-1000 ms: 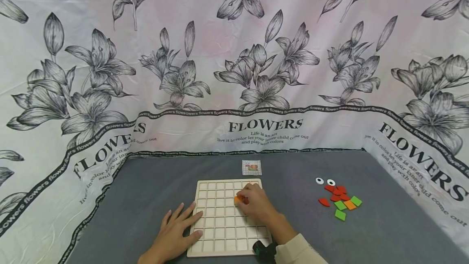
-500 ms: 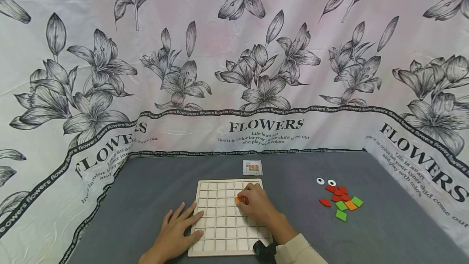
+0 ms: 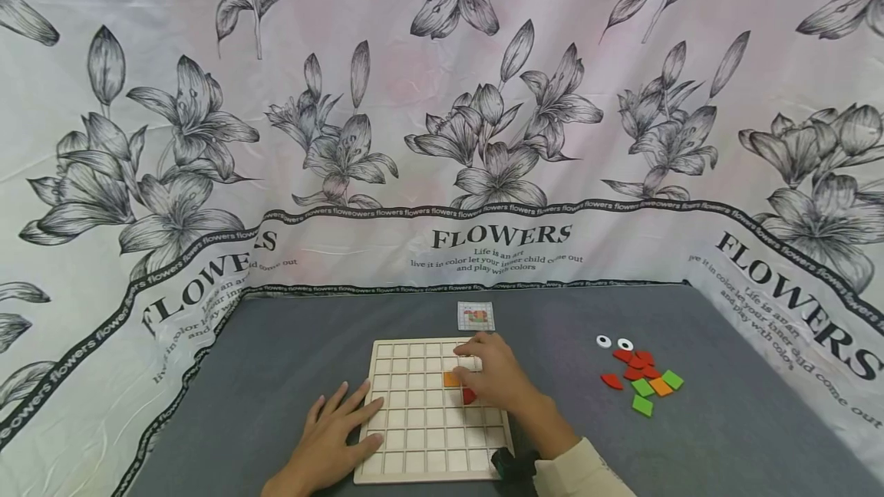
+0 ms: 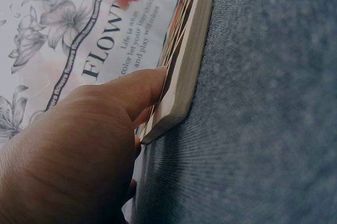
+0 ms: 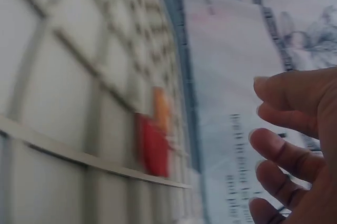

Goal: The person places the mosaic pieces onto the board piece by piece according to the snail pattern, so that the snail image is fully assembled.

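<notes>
And there it is, front and centre on the cloth (image 3: 442, 117): "FLOWERS" in big dark capitals! Right beneath come three smaller lines: "Life is an art", "live it in color let your inner child come out", "and play with colors". Over on the right side, "FLOWERS" again, slanting, same verse below; on the left, another one, broken by a fold. Along the black band (image 3: 428, 212), "flowers" runs over and over. The lower band (image 3: 414, 288) seems to repeat it, though it's tiny. Left wrist view: "FLOW", tilted, verse alongside. Right wrist view: "ER", up top!
</notes>
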A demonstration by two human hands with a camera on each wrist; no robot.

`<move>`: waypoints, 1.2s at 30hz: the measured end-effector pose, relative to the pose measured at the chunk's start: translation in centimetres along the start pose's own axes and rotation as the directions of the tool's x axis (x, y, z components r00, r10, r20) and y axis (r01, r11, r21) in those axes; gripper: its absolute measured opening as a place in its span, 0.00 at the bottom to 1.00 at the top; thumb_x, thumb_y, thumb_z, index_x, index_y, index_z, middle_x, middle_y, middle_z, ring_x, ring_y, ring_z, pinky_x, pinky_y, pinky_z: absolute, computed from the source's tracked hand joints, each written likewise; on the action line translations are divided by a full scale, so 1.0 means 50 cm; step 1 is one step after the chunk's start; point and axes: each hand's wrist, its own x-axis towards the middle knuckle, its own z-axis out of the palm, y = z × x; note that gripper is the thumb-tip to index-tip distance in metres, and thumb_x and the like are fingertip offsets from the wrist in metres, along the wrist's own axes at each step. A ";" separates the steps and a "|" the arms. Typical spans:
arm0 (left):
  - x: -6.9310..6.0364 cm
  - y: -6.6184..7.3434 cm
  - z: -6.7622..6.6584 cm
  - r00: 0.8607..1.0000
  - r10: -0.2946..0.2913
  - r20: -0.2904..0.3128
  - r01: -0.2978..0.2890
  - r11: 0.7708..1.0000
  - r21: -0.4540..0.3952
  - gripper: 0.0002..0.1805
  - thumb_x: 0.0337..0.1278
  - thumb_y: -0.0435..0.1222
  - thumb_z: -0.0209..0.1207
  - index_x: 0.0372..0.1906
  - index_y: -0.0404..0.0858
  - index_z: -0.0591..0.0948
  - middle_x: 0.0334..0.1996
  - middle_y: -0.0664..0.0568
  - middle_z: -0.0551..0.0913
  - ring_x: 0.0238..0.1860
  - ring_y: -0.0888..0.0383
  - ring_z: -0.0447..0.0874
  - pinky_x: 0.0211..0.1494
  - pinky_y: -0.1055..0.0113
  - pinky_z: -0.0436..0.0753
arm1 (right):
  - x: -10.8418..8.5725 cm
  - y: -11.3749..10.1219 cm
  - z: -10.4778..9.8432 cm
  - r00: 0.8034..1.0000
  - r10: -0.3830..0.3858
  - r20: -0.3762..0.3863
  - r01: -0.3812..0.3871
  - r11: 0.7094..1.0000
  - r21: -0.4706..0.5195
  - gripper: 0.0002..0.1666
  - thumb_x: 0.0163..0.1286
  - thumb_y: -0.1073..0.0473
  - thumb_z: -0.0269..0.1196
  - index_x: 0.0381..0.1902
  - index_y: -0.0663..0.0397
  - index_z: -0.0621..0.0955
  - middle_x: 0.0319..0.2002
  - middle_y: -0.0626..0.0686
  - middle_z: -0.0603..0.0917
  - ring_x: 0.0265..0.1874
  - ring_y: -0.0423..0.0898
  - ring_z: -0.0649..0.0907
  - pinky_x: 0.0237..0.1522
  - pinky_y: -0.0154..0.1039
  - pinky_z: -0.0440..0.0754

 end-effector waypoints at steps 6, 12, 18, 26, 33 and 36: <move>0.002 0.000 0.002 1.000 0.002 0.013 -0.002 1.000 0.000 0.34 0.62 0.63 0.52 0.66 0.49 0.75 0.72 0.51 0.60 0.72 0.37 0.47 0.65 0.33 0.37 | -0.005 -0.027 -0.083 0.996 -0.050 -0.079 0.048 0.999 -0.021 0.17 0.59 0.62 0.71 0.48 0.54 0.85 0.44 0.48 0.79 0.45 0.49 0.75 0.42 0.51 0.76; -0.002 -0.003 0.000 1.000 0.000 0.028 0.001 1.000 -0.029 0.33 0.62 0.62 0.52 0.66 0.49 0.75 0.72 0.50 0.60 0.72 0.35 0.46 0.64 0.33 0.36 | -0.026 -0.039 -0.167 0.985 -0.099 -0.143 0.091 0.994 -0.061 0.20 0.57 0.63 0.73 0.49 0.52 0.85 0.44 0.46 0.80 0.45 0.48 0.76 0.41 0.51 0.76; -0.005 -0.004 -0.003 0.999 -0.004 0.032 0.005 0.999 -0.036 0.33 0.62 0.62 0.52 0.66 0.49 0.75 0.72 0.50 0.60 0.72 0.35 0.47 0.64 0.32 0.36 | -0.059 -0.016 -0.232 0.977 -0.132 -0.170 0.121 0.990 -0.077 0.20 0.59 0.62 0.72 0.51 0.50 0.84 0.47 0.45 0.79 0.46 0.47 0.75 0.40 0.52 0.77; -0.001 -0.006 0.001 1.000 0.008 0.018 -0.008 1.000 -0.018 0.34 0.62 0.63 0.51 0.67 0.50 0.75 0.72 0.50 0.59 0.72 0.36 0.47 0.64 0.33 0.36 | -0.112 0.040 -0.297 0.973 -0.126 -0.194 0.108 0.989 -0.100 0.22 0.60 0.65 0.70 0.53 0.48 0.83 0.50 0.45 0.78 0.49 0.40 0.73 0.38 0.38 0.75; -0.001 -0.005 -0.001 1.000 0.007 0.015 -0.007 1.000 -0.021 0.33 0.62 0.62 0.51 0.66 0.49 0.75 0.72 0.50 0.60 0.72 0.36 0.47 0.65 0.33 0.36 | -0.156 0.097 -0.339 0.970 -0.071 -0.232 0.050 0.994 -0.095 0.24 0.59 0.68 0.70 0.54 0.49 0.83 0.51 0.48 0.78 0.50 0.36 0.73 0.42 0.32 0.71; 0.000 -0.007 0.000 1.000 0.009 0.016 -0.008 1.000 -0.023 0.33 0.63 0.62 0.51 0.67 0.50 0.75 0.72 0.50 0.59 0.72 0.36 0.46 0.65 0.34 0.36 | -0.174 0.127 -0.355 0.970 -0.025 -0.242 0.000 0.995 -0.102 0.23 0.60 0.67 0.69 0.54 0.49 0.83 0.50 0.46 0.78 0.50 0.34 0.71 0.42 0.33 0.70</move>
